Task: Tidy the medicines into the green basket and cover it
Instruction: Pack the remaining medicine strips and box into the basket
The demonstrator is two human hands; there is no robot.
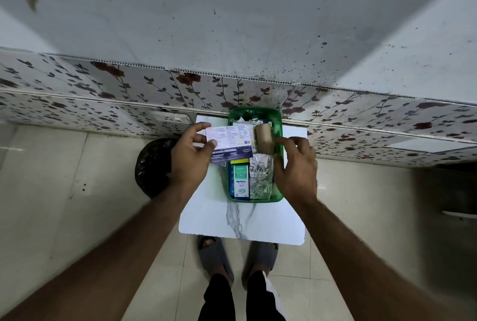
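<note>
While my left hand [191, 155] pinches a white medicine packet [229, 135] between thumb and fingers, that packet juts rightward over the left rim of the green basket [277, 191]. Beneath it lies a dark blue box [231, 154], half over the rim too. My right hand [296, 166] hovers at the basket's right edge, fingers loosely curled and holding nothing, just beside a tan roll [264, 140]. Inside the basket sit a green-and-white carton [241, 181] and silver blister strips [262, 178]. It stands on a white marble-patterned table [206, 217].
</note>
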